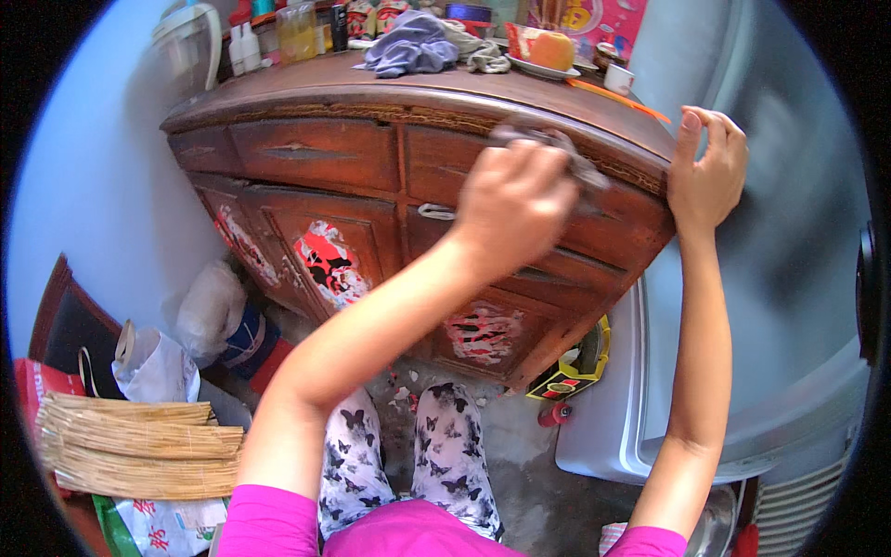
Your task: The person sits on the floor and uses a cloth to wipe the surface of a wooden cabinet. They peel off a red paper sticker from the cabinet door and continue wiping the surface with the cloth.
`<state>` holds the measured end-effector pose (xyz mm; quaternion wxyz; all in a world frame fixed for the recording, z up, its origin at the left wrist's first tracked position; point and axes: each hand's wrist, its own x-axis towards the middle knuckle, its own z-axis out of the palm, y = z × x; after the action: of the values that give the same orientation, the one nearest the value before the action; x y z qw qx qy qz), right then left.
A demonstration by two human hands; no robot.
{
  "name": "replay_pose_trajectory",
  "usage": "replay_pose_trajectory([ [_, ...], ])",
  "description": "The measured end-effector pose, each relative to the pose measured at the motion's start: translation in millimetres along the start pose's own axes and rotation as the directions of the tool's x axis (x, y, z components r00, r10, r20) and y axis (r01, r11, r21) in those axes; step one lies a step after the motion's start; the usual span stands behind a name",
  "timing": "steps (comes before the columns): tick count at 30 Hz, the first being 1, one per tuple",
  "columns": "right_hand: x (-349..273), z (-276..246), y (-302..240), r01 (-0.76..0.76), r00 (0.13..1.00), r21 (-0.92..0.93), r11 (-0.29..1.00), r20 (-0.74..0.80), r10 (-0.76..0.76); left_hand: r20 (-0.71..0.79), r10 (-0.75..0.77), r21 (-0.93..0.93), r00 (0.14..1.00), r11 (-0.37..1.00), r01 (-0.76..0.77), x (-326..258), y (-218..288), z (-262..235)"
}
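A dark wooden cabinet (316,158) with drawers and doors stands before me, its brown varnish worn. My left hand (520,200) is closed round a crumpled greyish rag (580,167), pressed to the upper front edge above the right-hand drawer. Motion blurs both the hand and the rag. My right hand (710,172) rests against the cabinet's right corner, thumb apart from the loosely bent fingers, with nothing visible in it. On the cabinet top lie a bluish-grey cloth (413,46) and an orange stick-like object (622,100).
Bottles (246,46), a plate with an orange fruit (552,56) and a white cup (619,79) stand on top. A large pale blue appliance (603,399) flanks the right side. Bundled straw-coloured sticks (139,446) and bags lie left. A yellow box (561,381) sits on the floor.
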<state>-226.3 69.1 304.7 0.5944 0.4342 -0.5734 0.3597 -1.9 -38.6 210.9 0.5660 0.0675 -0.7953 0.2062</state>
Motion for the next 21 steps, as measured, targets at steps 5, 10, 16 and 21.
replay_pose_trajectory([
  [5,-1,2,-4,-0.009,1.000,0.039,0.999,0.009,0.009,-0.105,0.101,-0.038,0.989,0.994,-0.106,31,48,25],
  [10,-3,1,-4,-0.039,0.999,0.039,0.998,0.014,0.038,-0.003,0.039,-0.012,0.999,0.999,-0.039,14,4,3],
  [16,-1,0,-11,-0.035,0.999,0.034,0.999,-0.014,0.036,0.117,-0.086,0.025,0.989,0.996,0.083,-28,-71,-48],
  [21,4,1,-17,0.002,1.000,-0.008,1.000,-0.029,-0.002,0.113,-0.197,0.175,0.974,0.969,0.175,-64,-123,-77],
])
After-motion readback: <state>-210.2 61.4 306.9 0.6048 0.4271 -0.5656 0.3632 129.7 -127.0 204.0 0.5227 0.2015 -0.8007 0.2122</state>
